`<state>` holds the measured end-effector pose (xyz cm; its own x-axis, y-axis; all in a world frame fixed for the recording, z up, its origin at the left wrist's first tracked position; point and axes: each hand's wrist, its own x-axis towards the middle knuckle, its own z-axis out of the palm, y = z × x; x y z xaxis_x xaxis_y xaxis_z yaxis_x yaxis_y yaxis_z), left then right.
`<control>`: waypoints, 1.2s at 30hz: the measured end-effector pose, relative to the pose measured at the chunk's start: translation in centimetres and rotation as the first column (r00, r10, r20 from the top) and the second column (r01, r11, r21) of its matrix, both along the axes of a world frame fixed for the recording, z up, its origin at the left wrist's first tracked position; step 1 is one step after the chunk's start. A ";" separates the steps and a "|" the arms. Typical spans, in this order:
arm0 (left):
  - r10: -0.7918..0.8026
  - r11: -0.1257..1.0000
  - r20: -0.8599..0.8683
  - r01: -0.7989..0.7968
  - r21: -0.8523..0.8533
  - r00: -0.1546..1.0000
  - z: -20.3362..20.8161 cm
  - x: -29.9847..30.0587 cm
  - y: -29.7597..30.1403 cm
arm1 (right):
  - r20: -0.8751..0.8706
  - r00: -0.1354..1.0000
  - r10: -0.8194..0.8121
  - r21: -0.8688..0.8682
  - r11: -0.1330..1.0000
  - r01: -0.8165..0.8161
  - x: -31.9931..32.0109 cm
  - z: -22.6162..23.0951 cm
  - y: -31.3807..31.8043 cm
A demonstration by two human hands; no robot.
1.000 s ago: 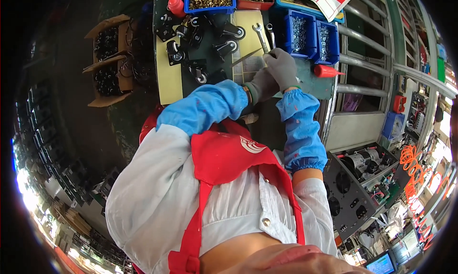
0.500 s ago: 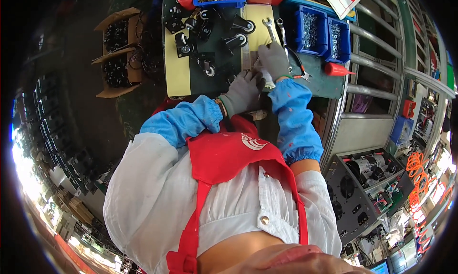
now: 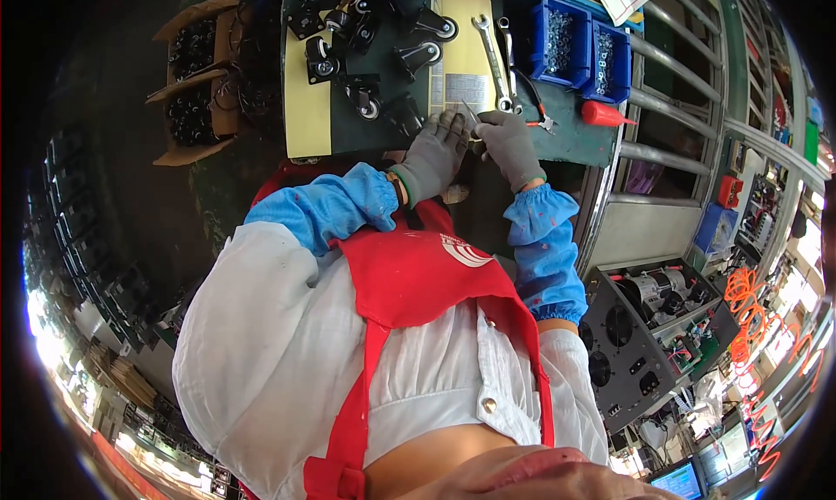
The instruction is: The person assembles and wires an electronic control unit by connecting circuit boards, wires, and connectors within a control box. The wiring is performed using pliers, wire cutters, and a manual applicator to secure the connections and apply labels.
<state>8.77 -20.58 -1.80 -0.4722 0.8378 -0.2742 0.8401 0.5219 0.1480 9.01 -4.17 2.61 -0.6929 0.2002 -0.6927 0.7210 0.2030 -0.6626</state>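
My right hand (image 3: pixel 509 143), in a grey glove, is closed around a thin, pointed metal tool (image 3: pixel 471 111) at the bench's near edge. Its tip points up and left; its exact kind is too small to tell. Just left of it, my gloved left hand (image 3: pixel 434 158) rests with fingers stretched forward over the near end of a printed sheet (image 3: pixel 467 91). Two metal wrenches (image 3: pixel 493 63) lie side by side beyond my right hand. Red-handled pliers (image 3: pixel 542 117) are to the right of that hand.
Several black casters (image 3: pixel 420 57) stand on the green bench, left of the sheet. Blue bins (image 3: pixel 557 45) of small metal hardware sit at the right, near a red bottle (image 3: pixel 604 114). Metal rollers (image 3: pixel 675 125) run beyond the bench. Open cartons (image 3: pixel 193 112) are at far left.
My right hand has drawn back toward me from the wrenches, and the pointed tool now shows in it. The whitish thing under that hand no longer shows; the printed sheet is uncovered.
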 end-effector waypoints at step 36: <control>-0.282 0.719 0.959 -0.654 0.236 0.037 13.6 -8.0 9.9 | -0.695 0.661 -0.281 0.371 0.648 0.666 10.6 9.5 0.8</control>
<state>0.76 -10.73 11.81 -0.3581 0.9094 -0.2115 -0.4225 0.0442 0.9053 19.59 -3.34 12.16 -0.5648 0.8150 0.1297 0.3824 0.3977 -0.8340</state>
